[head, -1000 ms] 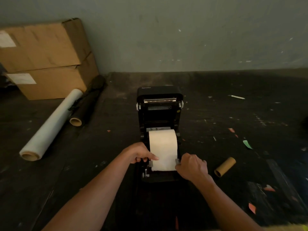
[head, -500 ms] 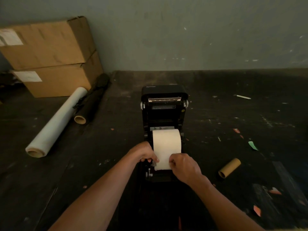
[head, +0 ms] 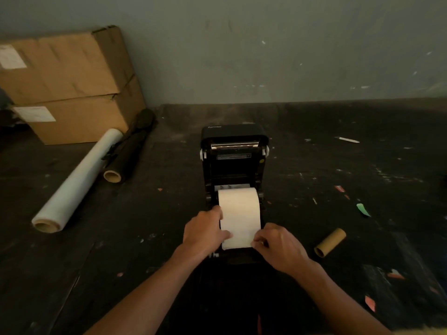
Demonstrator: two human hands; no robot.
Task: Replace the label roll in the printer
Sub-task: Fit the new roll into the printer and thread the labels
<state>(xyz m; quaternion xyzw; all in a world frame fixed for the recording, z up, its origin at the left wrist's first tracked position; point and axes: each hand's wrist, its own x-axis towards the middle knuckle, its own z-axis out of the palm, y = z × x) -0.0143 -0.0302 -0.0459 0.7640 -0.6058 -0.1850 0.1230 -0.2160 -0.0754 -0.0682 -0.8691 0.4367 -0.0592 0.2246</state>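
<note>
The label printer is set in the middle of the dark counter, with its lid tipped up and back so the inside can be reached. A new white label roll is seated in the printer's open bay, and its loose end is pulled out toward the printer's front edge.

The left hand is placed on the printer's left side, with its fingers curled against the left edge of the paper. The right hand is placed at the printer's front right corner, and the right edge of the paper is pinched by its fingers. The paper is held at both edges, probably so it can be kept flat and straight between the printer's side guides.

An empty cardboard core is left lying to the right of the printer, likely the old roll taken out. Two rolls of wrap, one clear and one black, and stacked cardboard boxes are seen far to the printer's left. The lid is not yet closed.
</note>
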